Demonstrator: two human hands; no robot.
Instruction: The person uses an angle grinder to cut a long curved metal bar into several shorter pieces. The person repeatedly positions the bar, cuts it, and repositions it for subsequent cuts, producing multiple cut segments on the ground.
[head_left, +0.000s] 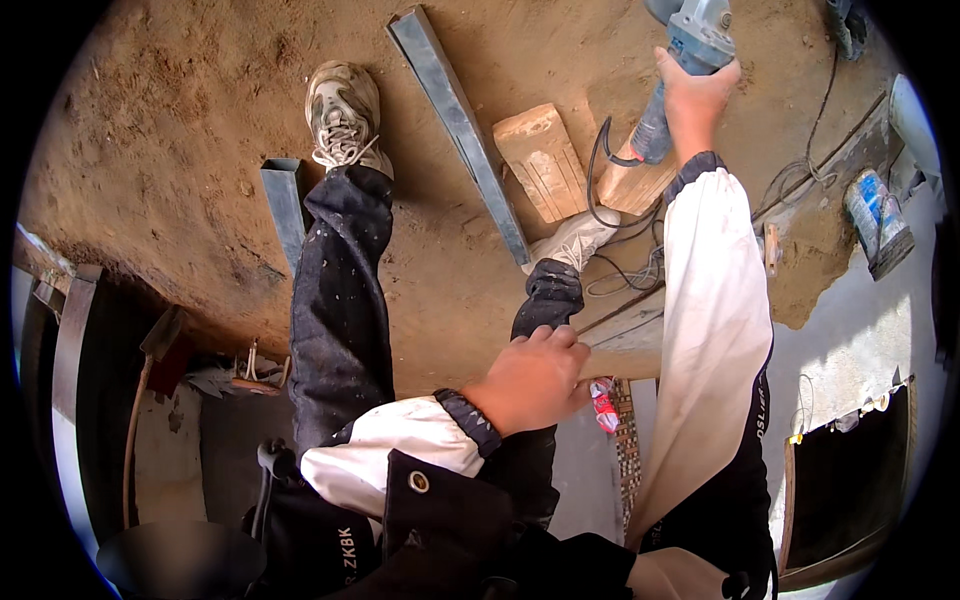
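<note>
At the upper right my right hand is wrapped round the body of a blue-grey angle grinder, its head cut off by the picture's top edge. A black cord loops away from the grinder's rear end. Below that end lies a brick-like block, partly hidden, with a grooved tan block beside it. My left hand is over my right leg, its fingers curled under and its palm hidden. A long grey square metal tube slants across the ground, its near end at my right shoe.
A shorter square tube lies by my left shoe. Loose cable trails near my right foot and up the right side. A blue and white can-like container sits at the right. Bare brown soil stretches across the left.
</note>
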